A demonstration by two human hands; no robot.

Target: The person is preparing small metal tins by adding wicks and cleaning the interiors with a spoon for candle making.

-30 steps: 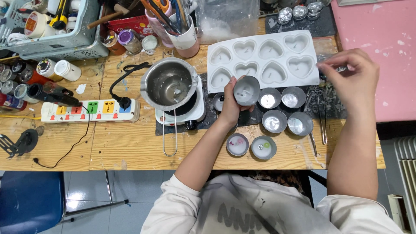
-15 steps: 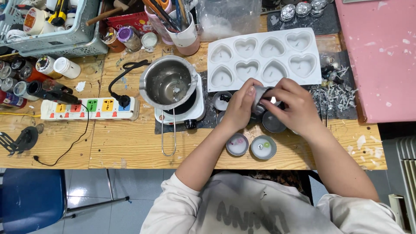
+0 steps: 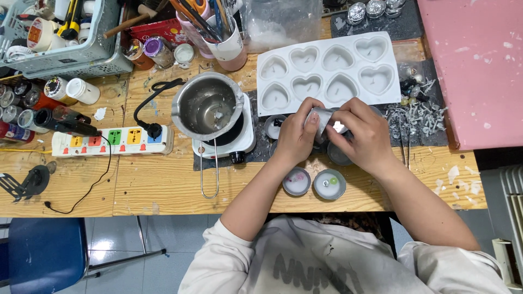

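Note:
My left hand (image 3: pixel 297 135) grips a small round metal tin (image 3: pixel 322 117) tilted on its side above the dark mat. My right hand (image 3: pixel 364 130) meets it from the right, fingertips at the tin's open mouth. Whether the right hand pinches something small I cannot tell. Under my hands lie more small tins, partly hidden. Two filled tins (image 3: pixel 313 183) sit on the wood nearer to me. A white mould (image 3: pixel 329 71) with heart-shaped cavities lies just beyond my hands.
A metal pouring pot (image 3: pixel 207 106) with a long wire handle sits on a small white hotplate (image 3: pixel 241 142). A power strip (image 3: pixel 113 141) lies to the left. Jars, a grey basket (image 3: pixel 65 38) and a cup of brushes (image 3: pixel 224 34) crowd the back. A pink board (image 3: pixel 479 65) is at right.
My right hand came down from the upper right to the tin in my left hand. Both hands now work on the tin, which has tilted onto its side.

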